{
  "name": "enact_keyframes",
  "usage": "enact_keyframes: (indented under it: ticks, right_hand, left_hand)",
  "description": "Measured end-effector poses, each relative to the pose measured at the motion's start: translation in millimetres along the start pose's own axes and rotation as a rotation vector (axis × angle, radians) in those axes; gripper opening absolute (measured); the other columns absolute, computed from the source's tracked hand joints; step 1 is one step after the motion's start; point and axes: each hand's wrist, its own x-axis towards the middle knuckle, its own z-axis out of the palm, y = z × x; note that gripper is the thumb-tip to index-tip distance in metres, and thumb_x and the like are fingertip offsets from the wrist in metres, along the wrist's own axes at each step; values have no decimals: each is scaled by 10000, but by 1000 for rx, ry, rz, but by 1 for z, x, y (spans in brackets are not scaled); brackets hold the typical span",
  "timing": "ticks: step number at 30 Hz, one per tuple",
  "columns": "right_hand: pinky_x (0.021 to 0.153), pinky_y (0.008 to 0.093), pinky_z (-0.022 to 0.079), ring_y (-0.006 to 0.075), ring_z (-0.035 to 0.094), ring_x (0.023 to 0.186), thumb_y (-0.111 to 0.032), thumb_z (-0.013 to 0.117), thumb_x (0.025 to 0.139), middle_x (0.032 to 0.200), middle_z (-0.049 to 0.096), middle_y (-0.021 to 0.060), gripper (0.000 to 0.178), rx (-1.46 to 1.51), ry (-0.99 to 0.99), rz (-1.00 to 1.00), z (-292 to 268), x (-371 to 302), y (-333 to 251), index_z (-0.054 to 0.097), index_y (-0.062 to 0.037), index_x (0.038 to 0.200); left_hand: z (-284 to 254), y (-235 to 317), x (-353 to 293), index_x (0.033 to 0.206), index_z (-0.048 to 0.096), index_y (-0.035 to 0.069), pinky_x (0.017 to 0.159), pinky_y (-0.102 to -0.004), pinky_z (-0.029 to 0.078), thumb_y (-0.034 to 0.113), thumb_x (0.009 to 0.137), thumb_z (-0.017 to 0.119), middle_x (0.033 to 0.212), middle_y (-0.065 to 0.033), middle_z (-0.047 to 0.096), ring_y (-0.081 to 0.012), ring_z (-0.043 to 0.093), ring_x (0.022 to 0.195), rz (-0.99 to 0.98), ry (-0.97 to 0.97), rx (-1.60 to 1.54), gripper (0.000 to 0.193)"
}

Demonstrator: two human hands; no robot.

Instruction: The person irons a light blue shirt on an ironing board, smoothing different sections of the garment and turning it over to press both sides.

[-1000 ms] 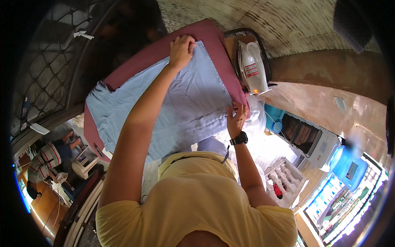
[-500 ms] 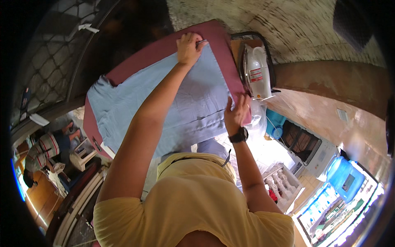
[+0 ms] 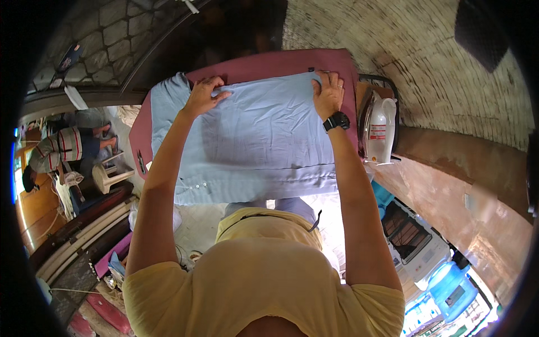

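Observation:
A light blue buttoned shirt (image 3: 258, 129) lies spread over a maroon padded board (image 3: 269, 63). Its small white buttons show near the edge closest to me, and bunched cloth sits at the far left corner. At the far left part of the shirt, my left hand (image 3: 206, 96) rests on the cloth, thumb and fingers apart. My right hand (image 3: 328, 96), with a dark watch on its wrist, lies over the far right corner, thumb apart from the fingers. Its fingertips reach the far edge of the cloth.
A white iron (image 3: 381, 130) stands on a black-framed rest at the board's right end, beside the wall (image 3: 426, 112). Left of the board are a low stool (image 3: 109, 174) and another person (image 3: 70, 143). A blue water jug (image 3: 452, 289) is at lower right.
My left hand has moved from the far right corner to the shirt's far left part. My right hand has moved up from the near right edge to the far right corner.

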Motion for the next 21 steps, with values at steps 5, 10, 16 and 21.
enact_keyframes:
  ticks: [5, 10, 16, 21]
  right_hand:
    - [795, 458, 501, 328, 604, 939, -114, 734, 795, 981, 632, 77, 289, 117, -48, 60, 10, 26, 21, 653, -156, 1069]
    - [776, 402, 528, 282, 668, 859, -136, 808, 739, 915, 714, 113, 235, 106, -128, 187, 9, 44, 26, 705, -63, 937]
    - [794, 415, 534, 331, 650, 852, -195, 818, 702, 886, 706, 155, 177, 206, -295, 181, 12, 68, 71, 725, -105, 823]
    - [778, 436, 531, 367, 641, 849, -269, 776, 760, 912, 673, 185, 223, 14, 58, -8, -24, 58, 68, 718, -92, 883]
  left_hand:
    - [5, -6, -18, 996, 647, 100, 875, -450, 423, 350, 850, 730, 1021, -99, 669, -315, 613, 997, -267, 250, 86, 301]
    - [21, 39, -20, 1040, 635, 109, 885, -474, 402, 135, 807, 699, 1087, -101, 599, -326, 548, 1063, -156, 573, 226, 243]
    - [101, 153, 29, 1341, 525, 95, 1132, -424, 348, 39, 838, 645, 1385, -98, 507, -293, 450, 1316, 478, 81, -248, 520]
    - [143, 217, 66, 1450, 422, 83, 1198, -439, 249, 297, 977, 555, 1514, -90, 368, -249, 293, 1440, 504, 91, -60, 535]
